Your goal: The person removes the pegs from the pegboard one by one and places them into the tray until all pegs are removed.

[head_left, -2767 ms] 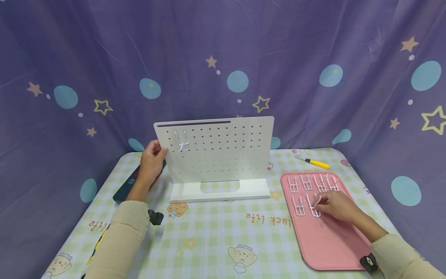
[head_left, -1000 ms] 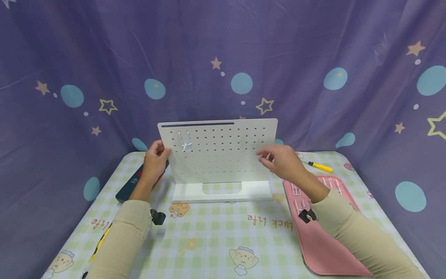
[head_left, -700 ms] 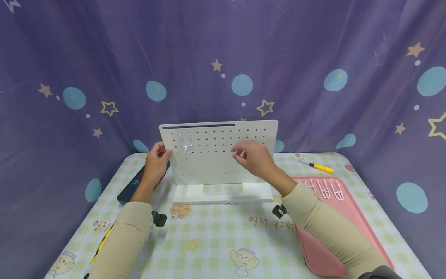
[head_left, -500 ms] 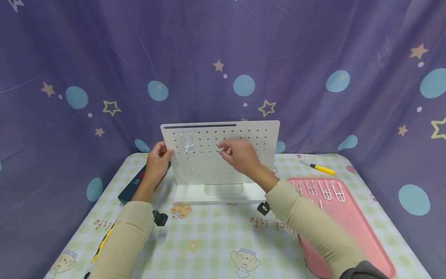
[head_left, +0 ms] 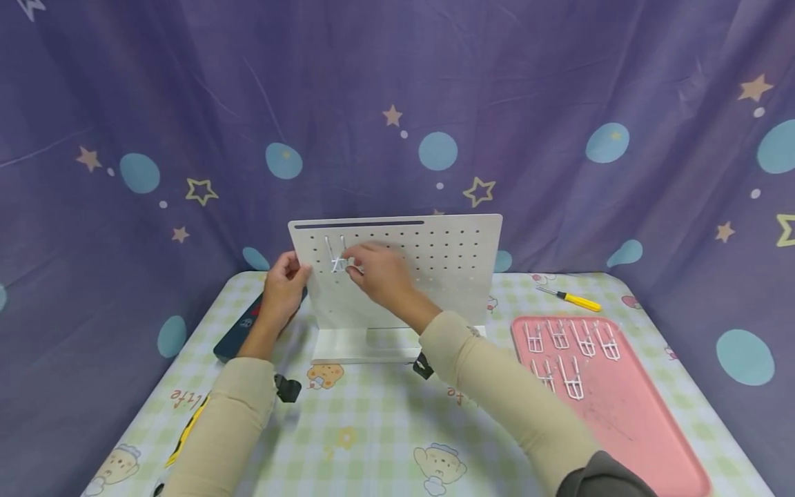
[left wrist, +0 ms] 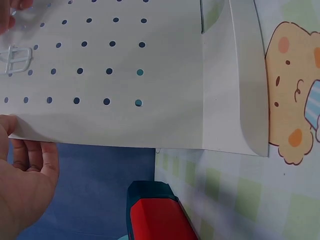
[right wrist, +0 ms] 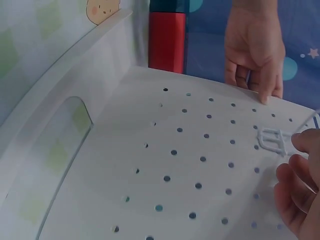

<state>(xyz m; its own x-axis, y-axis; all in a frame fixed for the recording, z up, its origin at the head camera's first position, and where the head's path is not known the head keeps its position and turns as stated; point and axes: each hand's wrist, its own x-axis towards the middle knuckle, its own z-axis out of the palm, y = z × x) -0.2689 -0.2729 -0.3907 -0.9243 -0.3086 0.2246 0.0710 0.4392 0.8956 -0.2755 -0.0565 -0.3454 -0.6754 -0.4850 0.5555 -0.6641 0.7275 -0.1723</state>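
A white pegboard (head_left: 410, 297) stands upright on its folded base, its rows of holes facing me. My left hand (head_left: 282, 290) grips its left edge, thumb in front and fingers behind. One white wire hook (head_left: 336, 264) hangs on the board's upper left, and it shows its crossbars in the right wrist view as a wire hook (right wrist: 272, 140). My right hand (head_left: 379, 273) is at this hook, bent fingertips right beside its wires, with a gap between thumb and fingers. Several similar wire hooks (head_left: 573, 379) lie in the pink tray (head_left: 627, 421) at right.
A yellow-handled screwdriver (head_left: 579, 301) lies behind the tray. Left of the board, partly behind my left arm, rests a dark teal and red object (head_left: 236, 331). A yellow and black item (head_left: 186, 431) shows beside the left sleeve. A purple curtain (head_left: 397, 69) hangs behind the table.
My right hand has left the hooks in the tray and moved left across the pegboard to the hook hanging there. My left hand has kept its grip on the board's edge.
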